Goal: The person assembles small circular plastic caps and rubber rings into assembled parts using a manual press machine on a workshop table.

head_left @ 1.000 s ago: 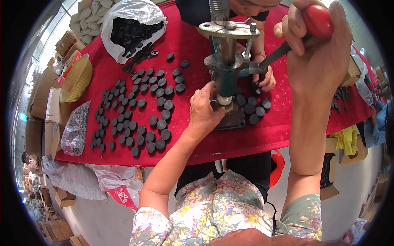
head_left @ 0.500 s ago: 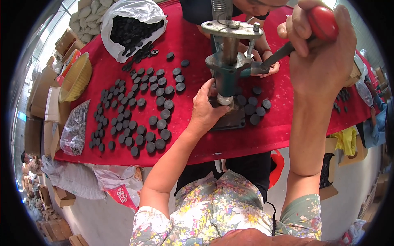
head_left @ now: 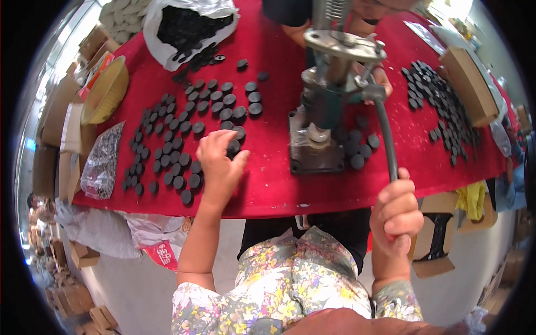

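My left hand [head_left: 218, 164] is at the right edge of the group of black round discs [head_left: 177, 169] on the left side of the table. Its thumb and fingers close around one black disc [head_left: 233, 147]. Fingers of my right hand [head_left: 397, 215] wrap the end of the dark lever [head_left: 385, 137], near the table's front edge; the knob is hidden in the grip. The lever belongs to a green hand press [head_left: 326, 106] standing mid-table. Under its ram, on the metal base [head_left: 318, 162], sits a pale round seat [head_left: 319, 137]; I cannot make out a disc there.
Several discs [head_left: 357, 151] lie right of the press. A white bag of black parts [head_left: 153, 42], a yellow basket [head_left: 106, 92] and a clear bag [head_left: 102, 162] are left. Smaller black pieces [head_left: 441, 106] lie by a cardboard box [head_left: 469, 86]. A person's hand [head_left: 382, 84] is behind the press.
My left hand has left the press and moved left, closing on a disc. My right hand has come down and toward me with the lever. The view has shifted slightly.
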`<state>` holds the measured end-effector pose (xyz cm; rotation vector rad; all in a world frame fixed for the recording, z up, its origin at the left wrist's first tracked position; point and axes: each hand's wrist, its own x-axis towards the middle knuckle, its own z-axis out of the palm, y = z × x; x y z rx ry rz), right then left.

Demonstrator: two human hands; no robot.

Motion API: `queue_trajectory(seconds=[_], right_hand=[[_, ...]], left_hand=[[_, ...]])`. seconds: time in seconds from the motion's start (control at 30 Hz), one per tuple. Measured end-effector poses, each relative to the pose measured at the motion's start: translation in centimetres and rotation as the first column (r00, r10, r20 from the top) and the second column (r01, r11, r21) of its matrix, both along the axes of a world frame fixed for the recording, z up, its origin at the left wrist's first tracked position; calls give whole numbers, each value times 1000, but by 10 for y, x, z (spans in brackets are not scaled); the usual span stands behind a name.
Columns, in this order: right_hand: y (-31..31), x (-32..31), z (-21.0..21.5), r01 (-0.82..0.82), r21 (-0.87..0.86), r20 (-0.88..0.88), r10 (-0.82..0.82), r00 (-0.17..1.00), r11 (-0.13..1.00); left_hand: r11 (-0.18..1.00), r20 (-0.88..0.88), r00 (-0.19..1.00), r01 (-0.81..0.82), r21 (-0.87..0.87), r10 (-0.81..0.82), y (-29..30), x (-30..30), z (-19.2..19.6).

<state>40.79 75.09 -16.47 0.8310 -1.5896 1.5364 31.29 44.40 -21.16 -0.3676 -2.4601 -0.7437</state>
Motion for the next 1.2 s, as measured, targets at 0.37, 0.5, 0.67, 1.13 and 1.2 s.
queue_trajectory(seconds=[0.37, 0.5, 0.67, 1.13, 1.2], right_hand=[[15, -85, 134, -400, -197, 135, 429, 893, 895], [12, -100, 150, -377, -319, 187, 448, 874, 869], [16, -109, 154, -384, -295, 188, 447, 874, 875], [-46, -92, 162, 233, -507, 300, -83, 950, 830], [-44, -97, 163, 68, -557, 265, 100, 959, 828]], left_hand=[[966, 37, 981, -179, -189, 189, 1, -34, -18], [960, 64, 987, -130, -247, 150, 5, -40, -15], [938, 97, 982, -124, -323, 163, 2, -42, -12], [961, 115, 955, 276, -1, -274, 65, -35, 3], [886, 101, 892, 414, 208, -440, 78, -33, 3]])
